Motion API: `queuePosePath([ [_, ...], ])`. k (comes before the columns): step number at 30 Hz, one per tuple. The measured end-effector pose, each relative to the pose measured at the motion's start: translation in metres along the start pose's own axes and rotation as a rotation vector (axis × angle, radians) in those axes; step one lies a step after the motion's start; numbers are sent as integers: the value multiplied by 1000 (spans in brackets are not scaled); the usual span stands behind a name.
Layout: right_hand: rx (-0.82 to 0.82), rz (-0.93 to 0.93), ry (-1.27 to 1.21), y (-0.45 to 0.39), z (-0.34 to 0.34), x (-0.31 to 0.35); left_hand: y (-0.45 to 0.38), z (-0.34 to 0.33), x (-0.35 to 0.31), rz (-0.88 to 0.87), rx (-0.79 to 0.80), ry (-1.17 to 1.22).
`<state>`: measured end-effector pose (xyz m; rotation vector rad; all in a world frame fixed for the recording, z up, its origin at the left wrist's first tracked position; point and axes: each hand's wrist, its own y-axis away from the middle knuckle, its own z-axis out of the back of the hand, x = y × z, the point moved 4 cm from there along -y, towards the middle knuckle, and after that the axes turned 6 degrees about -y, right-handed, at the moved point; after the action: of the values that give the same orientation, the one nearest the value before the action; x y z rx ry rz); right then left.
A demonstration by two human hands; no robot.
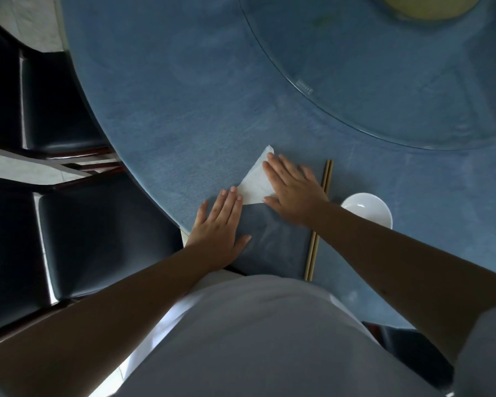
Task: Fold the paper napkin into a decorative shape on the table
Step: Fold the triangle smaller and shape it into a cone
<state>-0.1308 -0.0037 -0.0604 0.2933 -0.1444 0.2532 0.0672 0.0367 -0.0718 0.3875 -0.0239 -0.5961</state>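
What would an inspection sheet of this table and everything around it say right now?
Surface: round table under a blue cloth, with a clear glass turntable at its middle.
Job's things: white paper napkin, folded to a triangle, lying flat.
Clutter: pair of tan wooden chopsticks right of the napkin; small white ceramic bowl beyond them.
Grippers: left hand flat, fingertips on the napkin's near corner; right hand flat, pressing its right side.
Cables: nothing seen.
Surroundings: black padded chairs at left; pale floor.
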Motion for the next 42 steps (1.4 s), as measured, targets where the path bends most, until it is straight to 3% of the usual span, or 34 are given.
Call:
queuePosePath([
  [12, 106, -32, -6, 1, -6, -1, 16, -3, 2, 42, 11, 2],
  [21, -121, -344, -606, 33, -4, 8, -13, 30, 3, 127, -141, 156],
  [27, -263, -558, -923, 70, -12, 24, -48, 52, -31, -41, -193, 117],
  [30, -259, -607, -840, 79, -16, 24, -59, 54, -46, -93, -216, 66],
  [35, -117, -475, -463, 85, -17, 27, -65, 49, -51, -152, -195, -45],
  [42, -107, -386, -357, 86, -12, 24, -67, 60, -53, -177, -309, -201],
])
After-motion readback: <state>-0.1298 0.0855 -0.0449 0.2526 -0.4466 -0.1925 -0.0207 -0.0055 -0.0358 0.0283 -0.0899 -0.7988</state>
